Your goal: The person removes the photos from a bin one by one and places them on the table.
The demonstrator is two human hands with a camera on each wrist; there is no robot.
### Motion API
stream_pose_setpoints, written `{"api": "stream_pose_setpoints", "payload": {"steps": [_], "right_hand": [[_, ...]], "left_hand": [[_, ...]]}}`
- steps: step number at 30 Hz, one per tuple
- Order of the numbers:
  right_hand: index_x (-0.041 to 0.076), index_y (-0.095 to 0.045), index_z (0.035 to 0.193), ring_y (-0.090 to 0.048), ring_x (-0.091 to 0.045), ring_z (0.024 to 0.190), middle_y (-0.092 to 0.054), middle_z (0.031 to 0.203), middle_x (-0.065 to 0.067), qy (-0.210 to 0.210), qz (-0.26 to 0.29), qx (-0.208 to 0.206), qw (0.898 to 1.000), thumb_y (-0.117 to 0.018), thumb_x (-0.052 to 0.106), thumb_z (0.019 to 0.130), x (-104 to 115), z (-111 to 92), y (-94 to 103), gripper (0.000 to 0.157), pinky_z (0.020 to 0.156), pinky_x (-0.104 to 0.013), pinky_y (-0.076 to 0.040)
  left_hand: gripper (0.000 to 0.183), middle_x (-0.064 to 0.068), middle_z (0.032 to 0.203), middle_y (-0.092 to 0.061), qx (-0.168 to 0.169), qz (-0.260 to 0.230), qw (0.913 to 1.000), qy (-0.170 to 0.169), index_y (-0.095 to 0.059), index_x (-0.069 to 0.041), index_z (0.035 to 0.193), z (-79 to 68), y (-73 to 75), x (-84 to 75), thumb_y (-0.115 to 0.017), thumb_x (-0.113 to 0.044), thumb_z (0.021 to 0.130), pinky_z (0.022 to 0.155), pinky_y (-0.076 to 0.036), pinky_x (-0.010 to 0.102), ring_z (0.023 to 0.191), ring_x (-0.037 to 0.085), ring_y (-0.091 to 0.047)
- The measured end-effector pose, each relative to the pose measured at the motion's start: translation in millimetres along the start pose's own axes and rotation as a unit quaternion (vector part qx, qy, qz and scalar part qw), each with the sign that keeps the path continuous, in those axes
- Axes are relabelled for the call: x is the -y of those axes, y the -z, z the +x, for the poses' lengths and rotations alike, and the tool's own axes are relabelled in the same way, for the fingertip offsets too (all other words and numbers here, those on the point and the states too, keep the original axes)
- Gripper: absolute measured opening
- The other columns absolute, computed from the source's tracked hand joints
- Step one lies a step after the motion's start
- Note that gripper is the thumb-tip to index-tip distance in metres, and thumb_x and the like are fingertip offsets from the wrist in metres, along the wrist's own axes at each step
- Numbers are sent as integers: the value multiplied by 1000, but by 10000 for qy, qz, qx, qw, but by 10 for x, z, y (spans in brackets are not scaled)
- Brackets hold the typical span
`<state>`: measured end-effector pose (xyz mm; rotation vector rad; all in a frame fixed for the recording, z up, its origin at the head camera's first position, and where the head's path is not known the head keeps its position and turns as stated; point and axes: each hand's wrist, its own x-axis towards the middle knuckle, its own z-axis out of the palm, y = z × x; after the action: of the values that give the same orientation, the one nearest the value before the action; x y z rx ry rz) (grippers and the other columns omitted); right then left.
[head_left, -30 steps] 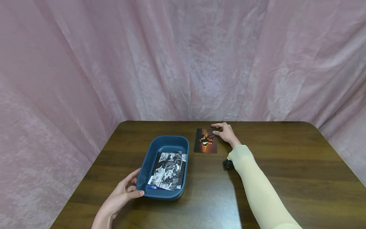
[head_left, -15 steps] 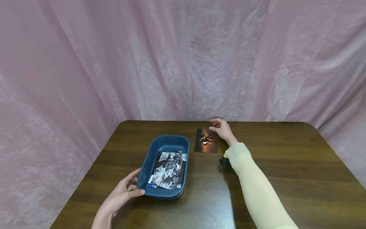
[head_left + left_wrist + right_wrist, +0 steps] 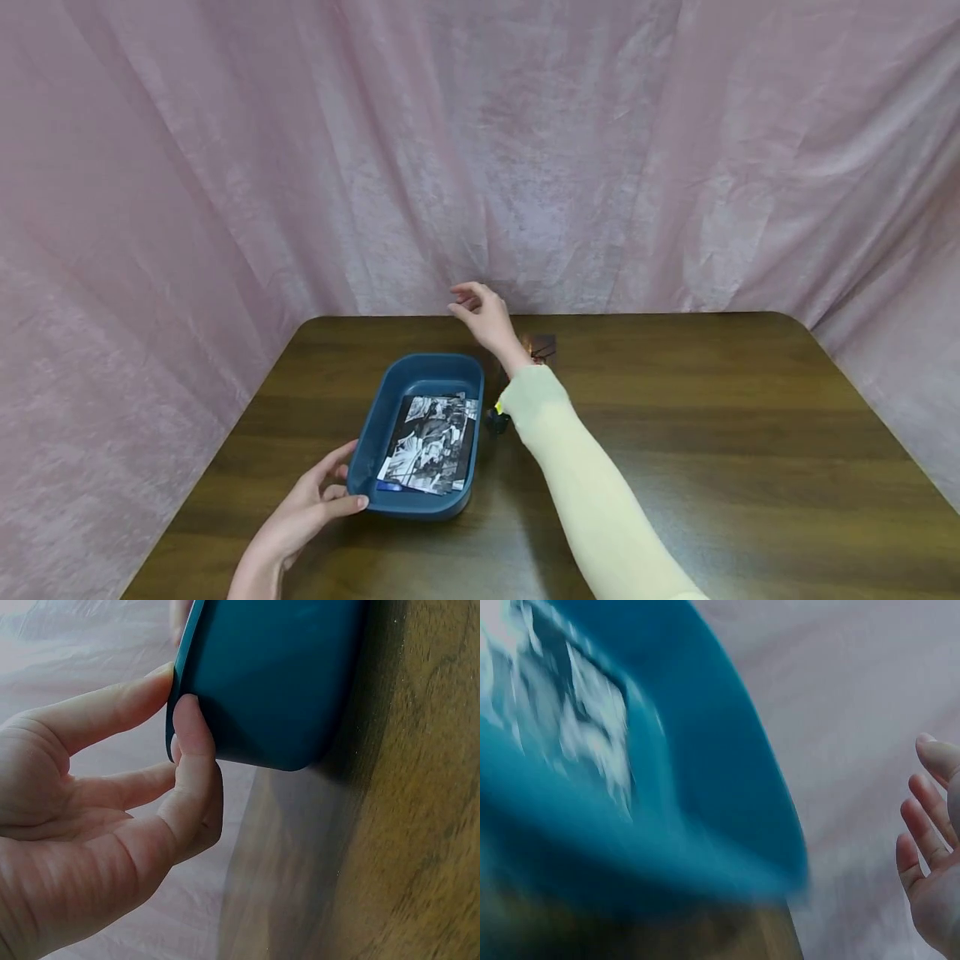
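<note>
My left hand [image 3: 303, 507] grips the near left corner of a blue plastic tub [image 3: 411, 505], its thumb and fingers pinching the rim [image 3: 180, 679] in the left wrist view. Inside the tub lies a small stack of picture cards [image 3: 429, 446], a black-and-white print on top. Beyond the far right corner of the tub my right hand [image 3: 486, 321] is raised with loosely bent fingers and nothing in them. In the right wrist view, the fingers [image 3: 930, 836] are apart from the tub. A dark card with an orange picture [image 3: 543, 347] lies on the table, partly hidden behind the right wrist.
The brown wooden table [image 3: 712, 433] has a pink curtain [image 3: 585, 167] hanging along its far edge. A small black device [image 3: 497, 420] is worn under the right wrist, close beside the tub's right wall.
My right hand has swung left from above the dark card to beyond the tub, its forearm now covering much of the card. The left hand keeps its grip on the tub.
</note>
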<state>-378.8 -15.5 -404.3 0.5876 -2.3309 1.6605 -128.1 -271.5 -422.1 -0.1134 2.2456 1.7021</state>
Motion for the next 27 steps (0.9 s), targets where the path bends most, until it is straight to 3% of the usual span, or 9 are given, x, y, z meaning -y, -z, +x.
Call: {"api": "stream_pose_setpoints", "payload": {"steps": [4, 9, 12, 15, 18, 20, 24, 27], "right_hand": [[12, -67, 121, -64, -23, 94, -66, 108, -10, 48, 39, 28, 10000, -69, 21, 92, 174, -100, -308, 30, 83, -30, -52], [12, -68, 118, -63, -19, 95, -66, 109, -7, 83, -44, 255, 9996, -66, 23, 95, 267, -270, -527, 26, 83, -28, -51], [13, -68, 115, -62, -16, 90, -67, 105, -4, -7, -364, 745, 9966, -63, 26, 97, 275, -373, -596, 23, 79, -26, -50], [16, -70, 111, -61, -11, 86, -69, 101, 1, -169, -835, 1546, 9843, -62, 29, 97, 228, -477, -643, 20, 75, -24, -49], [19, -70, 112, -64, -10, 90, -71, 104, 2, -365, -1421, 2376, 9602, -63, 31, 96, 183, -553, -658, 21, 78, -25, -51], [19, -69, 118, -65, -13, 100, -71, 114, 1, -465, -1933, 2846, 9378, -66, 34, 94, 173, -584, -652, 28, 85, -28, -53], [21, -59, 136, -52, -22, 127, -56, 138, -2, -677, -3019, 3538, 8827, -76, 46, 83, 228, -633, -622, 61, 103, -39, -46], [25, -50, 144, -37, -28, 137, -41, 151, -4, -880, -3479, 3883, 8488, -84, 51, 72, 304, -690, -594, 84, 112, -46, -36]], "left_hand": [[85, 13, 112, -41, -90, 4, 10000, 26, -24, -7, 156, 5, -4, -4, -71, -3, 85, 88, -43, 34, 93, 21, -65], [86, 13, 114, -38, -85, 4, 10000, -12, -21, -7, 156, 12, -15, -2, -70, -2, 85, 88, -43, 34, 96, 22, -64], [87, 13, 114, -36, -54, -49, 10000, -41, -19, -7, 157, 10, -22, 2, -69, -1, 85, 88, -43, 34, 96, 22, -64], [89, 14, 114, -35, 111, -95, 9998, -104, -16, -5, 157, 7, -31, 12, -68, -1, 86, 89, -43, 34, 96, 21, -64], [88, 13, 113, -35, 234, -145, 9995, -167, -14, -5, 157, 6, -45, 14, -68, -2, 87, 89, -43, 33, 95, 20, -64], [88, 13, 113, -35, 256, -172, 9993, -187, -14, -5, 157, 5, -51, 16, -68, -2, 87, 88, -43, 33, 95, 20, -64], [89, 12, 113, -35, 276, -219, 9991, -228, -14, -4, 157, 3, -59, 20, -68, -1, 87, 90, -43, 33, 97, 20, -64], [89, 12, 113, -34, 338, -236, 9988, -263, -14, -4, 157, -8, -69, 24, -68, -2, 87, 90, -43, 33, 98, 21, -64]]}}
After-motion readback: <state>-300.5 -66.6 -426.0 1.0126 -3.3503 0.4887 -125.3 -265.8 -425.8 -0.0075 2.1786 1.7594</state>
